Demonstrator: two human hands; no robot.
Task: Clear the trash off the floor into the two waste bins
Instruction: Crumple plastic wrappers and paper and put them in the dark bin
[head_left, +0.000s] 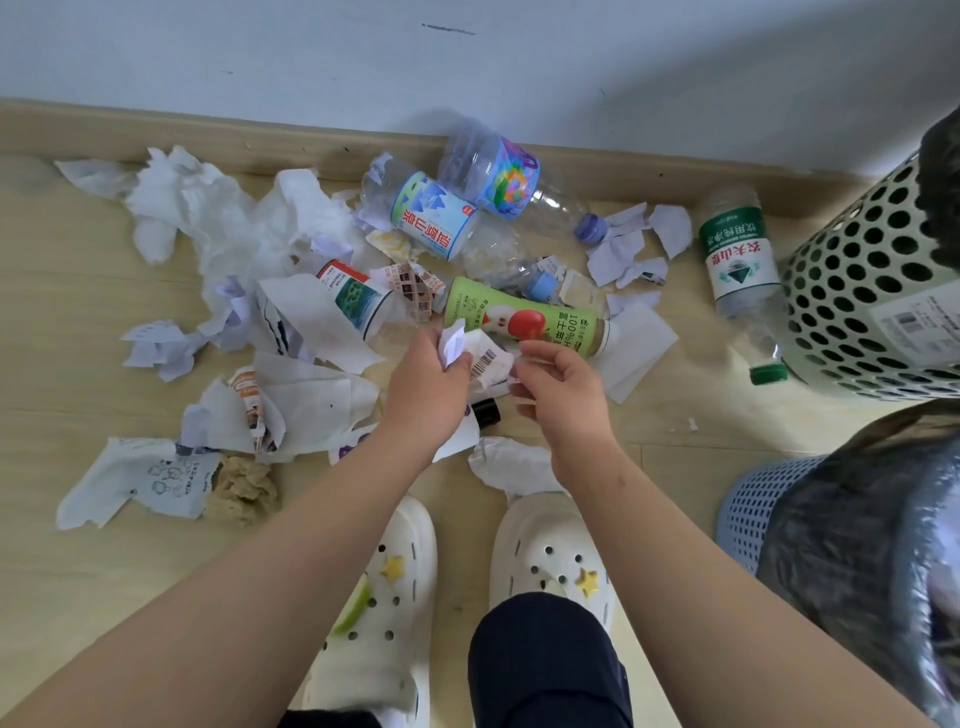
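Trash lies spread over the wooden floor (78, 597). My left hand (423, 392) grips a crumpled white paper scrap (453, 343). Beside it my right hand (563, 395) pinches a paper piece with a barcode (491, 364). Just beyond both hands lies a green apple-juice bottle (524, 322). Clear plastic bottles (431, 215) (498, 176) lie near the wall, and another with a green label (737, 254) lies at the right. White tissues (218, 223) and paper scraps (628, 244) cover the left and middle. A green perforated bin (872, 291) and a blue bin (753, 514) with a dark bag stand at the right.
A wooden skirting board (156, 135) and a pale wall (467, 62) close off the far side. My feet in white clogs (384, 597) (545, 551) stand below the hands. A small black cap-like object (485, 410) lies under my hands. A brown crumpled napkin (241, 491) sits at the left.
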